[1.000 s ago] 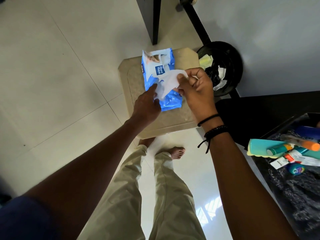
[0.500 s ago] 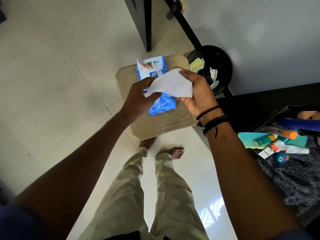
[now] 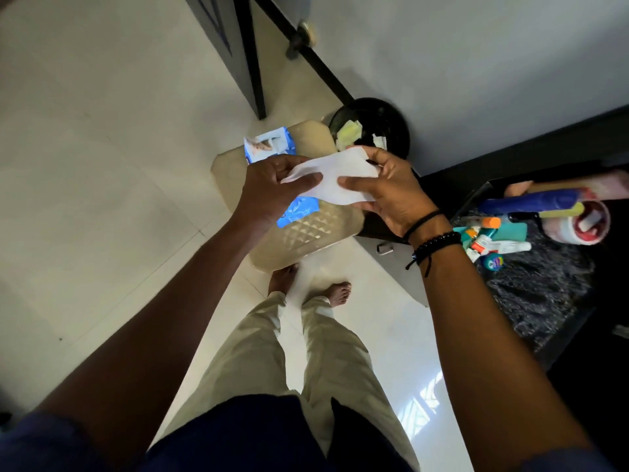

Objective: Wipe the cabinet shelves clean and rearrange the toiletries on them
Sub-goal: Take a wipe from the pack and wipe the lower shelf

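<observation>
No legible text on the wipes pack (image 3: 269, 148) or the toiletries (image 3: 490, 238).

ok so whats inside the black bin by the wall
A pale yellow scrap and a white scrap show in the black bin. The wipe and right hand cover its near side.

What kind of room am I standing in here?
Likely a home bathroom or washroom area: toiletries lie on a dark speckled counter, a black waste bin stands by the wall, and the floor is glossy pale tile.
</observation>
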A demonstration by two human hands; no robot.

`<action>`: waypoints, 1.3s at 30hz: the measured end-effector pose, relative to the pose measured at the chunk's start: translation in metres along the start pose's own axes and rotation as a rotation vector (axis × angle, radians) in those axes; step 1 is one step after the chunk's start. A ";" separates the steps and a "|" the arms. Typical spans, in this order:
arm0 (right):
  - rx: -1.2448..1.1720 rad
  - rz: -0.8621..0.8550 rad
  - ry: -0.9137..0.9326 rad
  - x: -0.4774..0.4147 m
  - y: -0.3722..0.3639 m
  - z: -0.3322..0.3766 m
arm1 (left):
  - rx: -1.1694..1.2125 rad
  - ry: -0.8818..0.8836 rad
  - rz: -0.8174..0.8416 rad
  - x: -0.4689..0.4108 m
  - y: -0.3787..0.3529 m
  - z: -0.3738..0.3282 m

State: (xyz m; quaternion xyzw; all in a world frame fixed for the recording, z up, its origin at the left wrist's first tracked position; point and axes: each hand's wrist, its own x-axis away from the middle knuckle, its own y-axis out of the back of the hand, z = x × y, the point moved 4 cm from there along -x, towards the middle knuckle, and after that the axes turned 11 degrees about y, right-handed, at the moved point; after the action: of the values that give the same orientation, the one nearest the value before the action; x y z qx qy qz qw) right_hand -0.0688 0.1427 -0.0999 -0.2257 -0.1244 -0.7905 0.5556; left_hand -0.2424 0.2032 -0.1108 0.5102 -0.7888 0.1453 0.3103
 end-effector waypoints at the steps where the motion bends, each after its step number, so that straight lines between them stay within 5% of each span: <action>1: 0.056 -0.034 0.028 0.007 0.009 0.002 | 0.004 -0.007 0.017 0.003 -0.007 -0.005; 11: 0.442 -0.619 0.176 0.087 0.113 0.014 | 0.063 0.032 0.200 0.033 -0.113 -0.022; 17: 0.615 -0.815 0.310 0.133 0.143 0.014 | -0.041 0.033 0.259 0.057 -0.174 -0.020; 24: 0.666 -0.680 0.487 0.168 0.155 -0.008 | 0.248 0.391 0.556 0.084 -0.235 -0.014; 27: 0.672 -0.594 0.479 0.181 0.165 -0.019 | 0.237 0.398 0.613 0.093 -0.253 -0.014; 30: 0.445 -0.514 0.451 0.194 0.176 -0.024 | 0.155 0.310 0.641 0.099 -0.265 -0.010; 35: -0.213 -0.647 0.268 0.207 0.209 -0.035 | 0.090 0.327 0.614 0.096 -0.284 -0.003; 39: -0.411 -0.612 0.123 0.204 0.224 -0.052 | 0.038 0.317 0.644 0.099 -0.302 -0.002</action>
State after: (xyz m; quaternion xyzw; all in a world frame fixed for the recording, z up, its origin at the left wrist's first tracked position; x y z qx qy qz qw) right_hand 0.0722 -0.1272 -0.0556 -0.2368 0.0090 -0.9407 0.2428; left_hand 0.0004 0.0014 -0.0728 0.2125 -0.8483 0.3277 0.3576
